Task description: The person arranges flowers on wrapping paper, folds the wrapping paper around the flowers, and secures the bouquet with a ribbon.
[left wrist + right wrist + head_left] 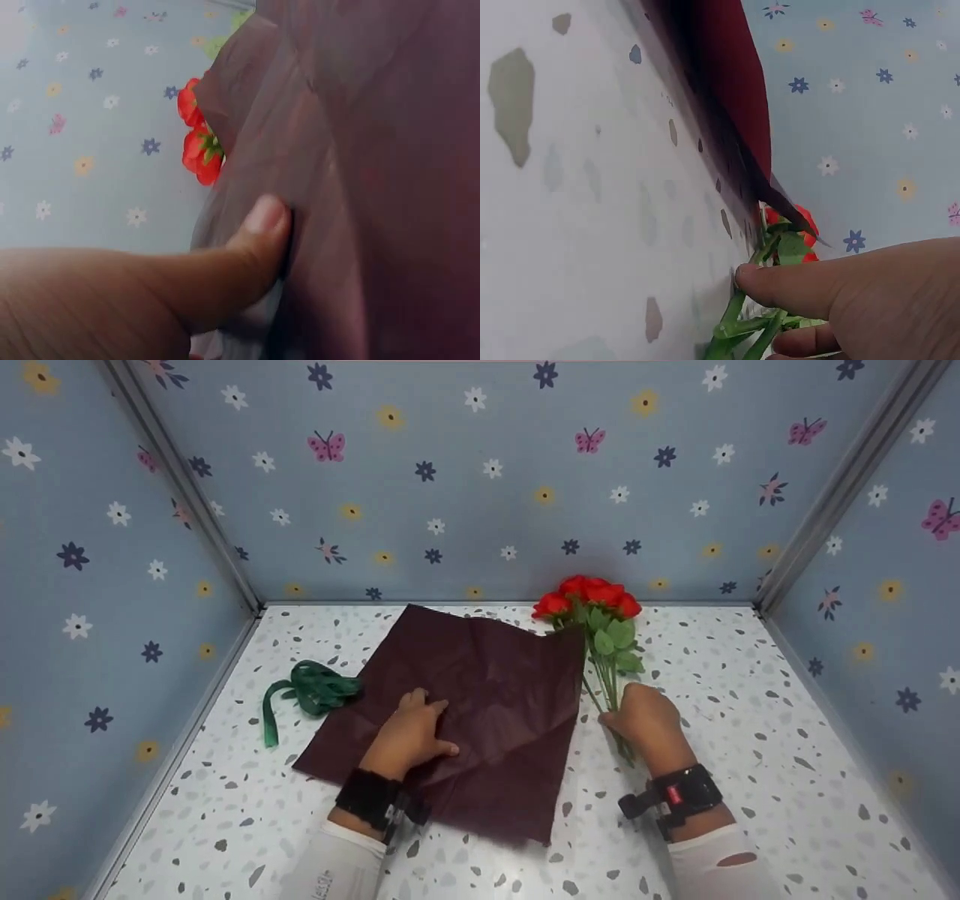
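Left hand is resting on a big sheet of dark maroon paper, fingers spread and thumb out to the side. Right hand is pinching the stems of some red roses — they're on the tabletop just right of the paper, blooms toward the flowery back wall. From the head view, the paper's far right corner overlaps the bunch a bit. Green ribbon is bundled up at the paper's left edge.
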Tool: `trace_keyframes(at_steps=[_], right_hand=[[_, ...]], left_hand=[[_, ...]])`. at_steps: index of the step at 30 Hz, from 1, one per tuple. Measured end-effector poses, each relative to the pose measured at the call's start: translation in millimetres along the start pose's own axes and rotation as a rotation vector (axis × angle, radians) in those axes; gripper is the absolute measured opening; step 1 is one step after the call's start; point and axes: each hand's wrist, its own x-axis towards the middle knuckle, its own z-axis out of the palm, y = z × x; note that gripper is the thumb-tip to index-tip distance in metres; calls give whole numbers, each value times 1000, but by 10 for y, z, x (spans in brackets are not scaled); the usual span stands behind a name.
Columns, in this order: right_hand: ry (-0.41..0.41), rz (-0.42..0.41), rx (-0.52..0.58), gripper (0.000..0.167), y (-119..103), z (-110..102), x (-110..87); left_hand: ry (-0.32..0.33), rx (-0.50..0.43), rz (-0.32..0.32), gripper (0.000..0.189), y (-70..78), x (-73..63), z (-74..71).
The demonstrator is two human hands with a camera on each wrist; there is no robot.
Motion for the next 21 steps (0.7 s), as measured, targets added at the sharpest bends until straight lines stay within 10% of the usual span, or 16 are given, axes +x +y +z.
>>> trace_keyframes(at_steps=[6, 21], right_hand=[[-54, 10, 33, 28, 84, -6, 39], [-162, 131, 57, 24, 707, -377, 80]], left_hand=[[35, 70, 116, 70, 112, -39, 22], [-149, 19, 225, 107, 355, -46, 168]])
